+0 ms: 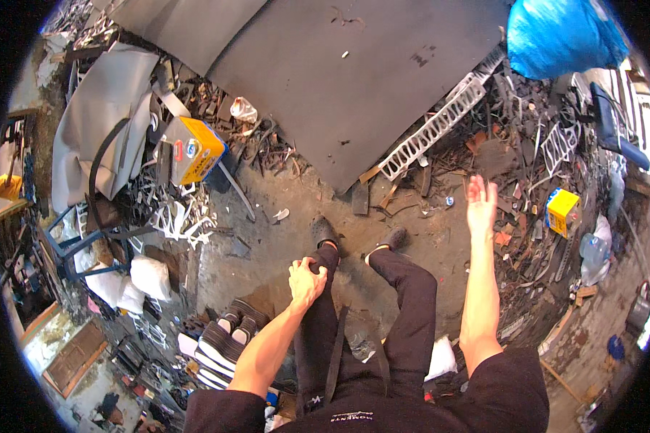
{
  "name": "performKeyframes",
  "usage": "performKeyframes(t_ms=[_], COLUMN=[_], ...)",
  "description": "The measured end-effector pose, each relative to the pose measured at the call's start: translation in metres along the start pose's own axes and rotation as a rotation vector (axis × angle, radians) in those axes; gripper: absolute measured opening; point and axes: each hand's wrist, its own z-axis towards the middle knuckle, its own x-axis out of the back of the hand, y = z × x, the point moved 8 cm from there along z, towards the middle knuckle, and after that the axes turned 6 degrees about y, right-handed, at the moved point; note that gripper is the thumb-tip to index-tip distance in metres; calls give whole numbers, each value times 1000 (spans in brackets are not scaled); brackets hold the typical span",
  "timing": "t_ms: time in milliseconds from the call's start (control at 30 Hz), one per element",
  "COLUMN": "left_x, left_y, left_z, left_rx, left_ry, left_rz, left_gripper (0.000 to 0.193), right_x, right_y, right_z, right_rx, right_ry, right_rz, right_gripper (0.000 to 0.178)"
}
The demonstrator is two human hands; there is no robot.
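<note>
My left hand (308, 281) rests on my bent left knee, its fingers spread over the dark trouser leg. Out to the right, my right hand (482, 206) is held with the palm turned up and the fingers stretched; nothing lies in it. Beyond it is a heap of dark scraps (498, 159). A pale strip with a row of cut-out holes (433, 130) lies along the right edge of a large dark grey sheet (325, 94), whose corner points toward my feet.
A yellow tin (202, 148) stands at left among offcuts, another yellow tin (562, 209) at right. A blue bag (563, 36) sits far right. Stacked dark and white sole-shaped pieces (227, 339) lie by my left arm. A blue frame (87, 245) and white bags (150, 278) are at left.
</note>
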Motion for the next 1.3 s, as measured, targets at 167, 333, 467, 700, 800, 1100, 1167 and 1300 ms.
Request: performKeyframes(t_ms=[167, 333, 467, 700, 800, 1100, 1167, 1300], left_x=[-11, -6, 14, 28, 32, 15, 11, 13], left_y=[16, 33, 42, 12, 6, 0, -13, -7], left_z=[-4, 19, 46, 61, 60, 34, 13, -5], left_rx=[-36, -113, -142, -38, -26, -1, 53, -92], left_ry=[31, 66, 116, 153, 180, 131, 115, 314], left_rz=[33, 9, -75, -173, -177, -111, -93, -203], left_gripper=[43, 46, 43, 36, 36, 40, 38, 32], right_x=[78, 134, 115, 87, 94, 60, -43, -192], right_y=[185, 398, 471, 505, 518, 350, 257, 69], right_z=[56, 55, 56, 22, 14, -87, -164, -284], right_rx=[-320, -262, -103, 143, -108, 23, 541, 1345], right_ry=[-205, -425, -166, -64, -108, -281, -582, -768], right_rz=[-683, -1793, -1702, -1799, -1656, -1401, -1267, -1208], right_gripper=[28, 69, 95, 99, 89, 53, 55, 70])
